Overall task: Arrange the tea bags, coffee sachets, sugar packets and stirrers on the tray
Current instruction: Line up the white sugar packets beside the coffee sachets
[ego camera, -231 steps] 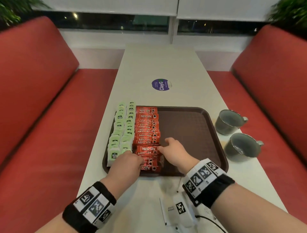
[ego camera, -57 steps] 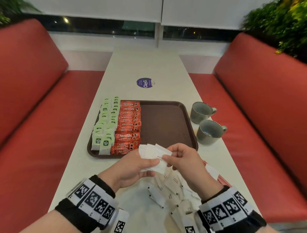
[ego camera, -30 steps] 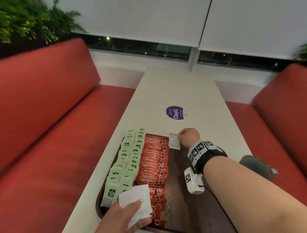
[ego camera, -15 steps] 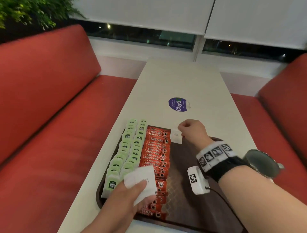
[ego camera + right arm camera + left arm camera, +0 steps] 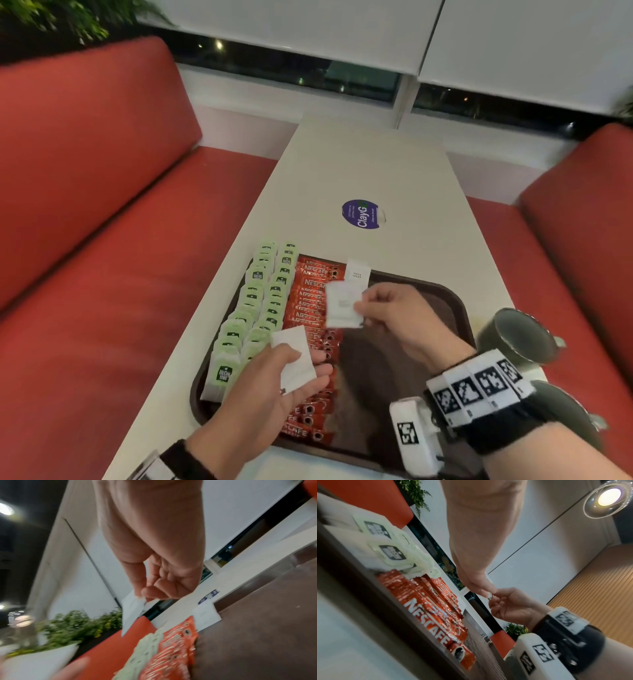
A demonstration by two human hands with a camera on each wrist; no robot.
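Right hand (image 5: pixel 394 318), one sugar packet (image 5: pixel 342 308)

Head view: I look down over the tray (image 5: pixel 455 301); both wrist views, low, close, upward, share its Nescafe sachets (image 5: pixel 435 620).

Both forearms reach forward, each wrist wearing a black band with coded tags. The left hand (image 5: pixel 274 380) lies palm-up, thumb pressing on what it holds. The right hand (image 5: pixel 387 315), farther out, pinches with thumb and, apparently, forefinger; other fingers curl.
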